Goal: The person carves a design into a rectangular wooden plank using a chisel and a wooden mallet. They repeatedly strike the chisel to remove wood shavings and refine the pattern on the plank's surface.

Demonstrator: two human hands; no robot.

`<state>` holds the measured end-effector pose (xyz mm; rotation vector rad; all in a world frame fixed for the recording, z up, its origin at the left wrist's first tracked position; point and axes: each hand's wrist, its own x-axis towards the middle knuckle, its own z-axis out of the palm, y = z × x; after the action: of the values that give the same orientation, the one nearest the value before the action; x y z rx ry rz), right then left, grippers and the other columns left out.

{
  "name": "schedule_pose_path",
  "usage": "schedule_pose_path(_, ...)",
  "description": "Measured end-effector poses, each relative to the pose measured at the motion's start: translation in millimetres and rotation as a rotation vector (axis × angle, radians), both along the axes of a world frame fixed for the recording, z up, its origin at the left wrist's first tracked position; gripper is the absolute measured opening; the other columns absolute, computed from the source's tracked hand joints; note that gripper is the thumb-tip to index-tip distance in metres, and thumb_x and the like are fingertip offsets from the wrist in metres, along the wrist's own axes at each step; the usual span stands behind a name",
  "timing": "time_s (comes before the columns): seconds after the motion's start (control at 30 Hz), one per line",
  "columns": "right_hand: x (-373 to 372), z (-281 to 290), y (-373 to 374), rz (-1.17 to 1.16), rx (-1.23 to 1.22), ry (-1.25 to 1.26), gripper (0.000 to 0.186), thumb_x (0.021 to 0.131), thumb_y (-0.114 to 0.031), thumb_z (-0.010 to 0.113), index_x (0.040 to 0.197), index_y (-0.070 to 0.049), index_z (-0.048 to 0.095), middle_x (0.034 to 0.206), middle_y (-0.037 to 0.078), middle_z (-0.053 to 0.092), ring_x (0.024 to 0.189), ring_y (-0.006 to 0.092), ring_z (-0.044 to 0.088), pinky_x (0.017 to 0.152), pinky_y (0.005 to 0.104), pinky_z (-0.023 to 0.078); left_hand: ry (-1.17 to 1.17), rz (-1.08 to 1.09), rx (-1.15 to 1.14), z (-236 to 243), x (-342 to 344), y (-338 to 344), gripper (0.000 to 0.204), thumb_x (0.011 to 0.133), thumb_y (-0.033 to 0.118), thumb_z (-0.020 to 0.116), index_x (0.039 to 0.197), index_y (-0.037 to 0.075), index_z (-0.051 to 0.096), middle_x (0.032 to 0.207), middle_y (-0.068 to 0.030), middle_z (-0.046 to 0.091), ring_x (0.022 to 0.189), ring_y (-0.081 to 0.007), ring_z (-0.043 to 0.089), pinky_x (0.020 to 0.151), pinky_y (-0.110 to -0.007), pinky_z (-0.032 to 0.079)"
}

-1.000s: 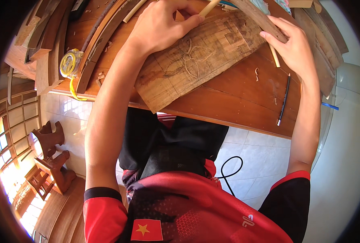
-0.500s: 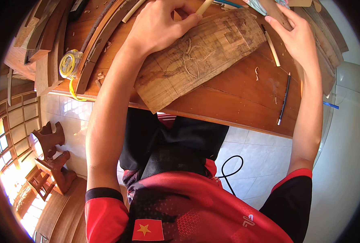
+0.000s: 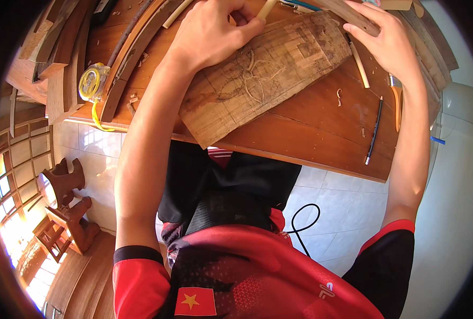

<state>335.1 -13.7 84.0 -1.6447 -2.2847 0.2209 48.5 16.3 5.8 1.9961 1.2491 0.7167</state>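
Observation:
A brown wooden board [image 3: 268, 74] lies slanted on the table, a flower-like outline and cut lines on its face. Over its far left edge, my left hand [image 3: 215, 32] is closed around a pale round tool handle [image 3: 267, 8]; the tool's other end is out of sight. Beyond the board's far right corner, my right hand [image 3: 385, 40] grips a flat brown wooden bar [image 3: 351, 16], whose far end leaves the picture. Just below that hand lies another pale-handled tool [image 3: 360, 64], partly beside the board. Nearer me is a dark pencil [image 3: 375, 130].
An orange-handled brush [image 3: 396, 106] shows beside my right forearm. On the left sit a yellow tape measure [image 3: 92, 84], a curved wooden strip [image 3: 120, 80] and stacked planks [image 3: 61, 58]. Shavings dot the brown tabletop [image 3: 311, 130], whose front edge runs before my lap.
My right hand has shifted slightly, and the bar in it has swung to another angle. The patterned cloth near it is mostly gone from view. The brush has come into sight. My left hand barely moved.

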Motion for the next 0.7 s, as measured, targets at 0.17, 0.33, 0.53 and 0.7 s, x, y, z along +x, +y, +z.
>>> schedule_pose_path(0.17,-13.4,3.7,-3.9,-0.138,0.028,0.097,0.039,0.084,-0.008,0.078,0.12,0.005,0.071,0.108,0.021,0.076,0.095,0.0243,0.072,0.086,0.0363,0.054,0.049,-0.021,-0.03,13.4,3.5,-3.8,0.026,0.088,0.023,0.07,0.095,-0.001,0.072,0.075,-0.0142,0.069,0.066,-0.0225,0.063,0.064,-0.039,0.05)
schedule_pose_path(0.33,-5.9,0.9,3.0,-0.137,0.102,0.107,0.039,0.085,-0.009,0.076,0.122,0.002,0.071,0.109,0.019,0.076,0.098,0.0224,0.071,0.088,0.0357,0.053,0.003,0.014,0.004,3.7,2.0,-1.4,0.026,0.088,0.023,0.069,0.094,-0.001,0.071,0.076,-0.0161,0.07,0.067,-0.024,0.064,0.065,-0.04,0.051)
schedule_pose_path(0.53,-23.8,3.9,-1.6,-0.073,0.125,0.132,0.039,0.085,-0.009,0.077,0.122,0.001,0.071,0.11,0.018,0.076,0.1,0.0227,0.071,0.093,0.0359,0.052,-0.002,0.03,0.039,-3.6,0.1,0.3,0.027,0.088,0.025,0.069,0.094,-0.001,0.07,0.079,-0.0178,0.071,0.07,-0.0262,0.066,0.067,-0.04,0.051)
schedule_pose_path(0.7,-7.6,6.7,10.0,-0.115,0.036,-0.055,0.035,0.087,-0.011,0.077,0.119,0.002,0.071,0.108,0.02,0.076,0.096,0.0227,0.071,0.092,0.0358,0.053,0.025,0.021,-0.001,9.7,2.3,-4.5,0.027,0.088,0.025,0.07,0.094,-0.001,0.07,0.078,-0.0173,0.07,0.07,-0.0259,0.066,0.067,-0.04,0.051)
